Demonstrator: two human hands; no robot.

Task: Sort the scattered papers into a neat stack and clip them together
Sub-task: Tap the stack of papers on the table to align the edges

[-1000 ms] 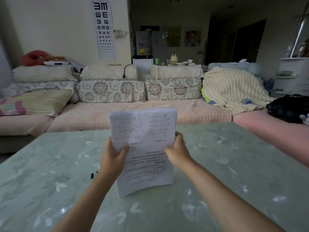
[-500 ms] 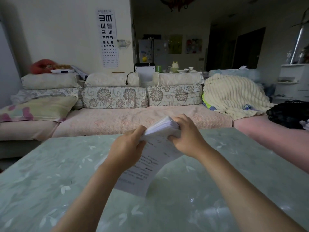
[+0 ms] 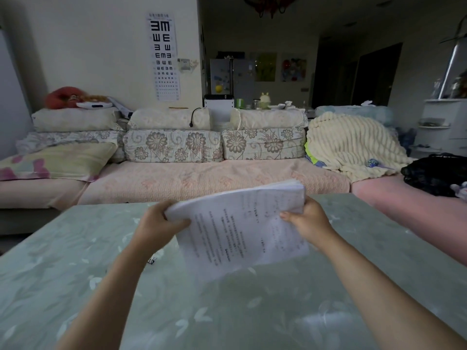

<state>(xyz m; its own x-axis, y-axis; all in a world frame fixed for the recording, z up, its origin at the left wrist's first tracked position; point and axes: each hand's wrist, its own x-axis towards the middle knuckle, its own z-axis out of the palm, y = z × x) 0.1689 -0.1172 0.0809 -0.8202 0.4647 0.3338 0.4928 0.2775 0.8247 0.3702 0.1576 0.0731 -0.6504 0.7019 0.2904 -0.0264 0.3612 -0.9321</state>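
A stack of white printed papers point(image 3: 240, 231) is held above the green table point(image 3: 252, 311), turned sideways and tilted with its lower edge down toward the tabletop. My left hand point(image 3: 158, 224) grips the stack's left corner. At the right end, my right hand point(image 3: 307, 221) grips the stack, thumb on the top sheet. A small black binder clip point(image 3: 151, 261) lies on the table just right of my left forearm, partly hidden by it.
A long sofa point(image 3: 202, 178) with floral cushions runs behind the table's far edge. A cream blanket point(image 3: 351, 145) and a black bag point(image 3: 434, 173) lie at the right. The table has a glossy, leaf-patterned top.
The stack stood upright in portrait a second ago. It was then tipped over and turned, and now lies sideways and wider between my hands, which have moved apart.
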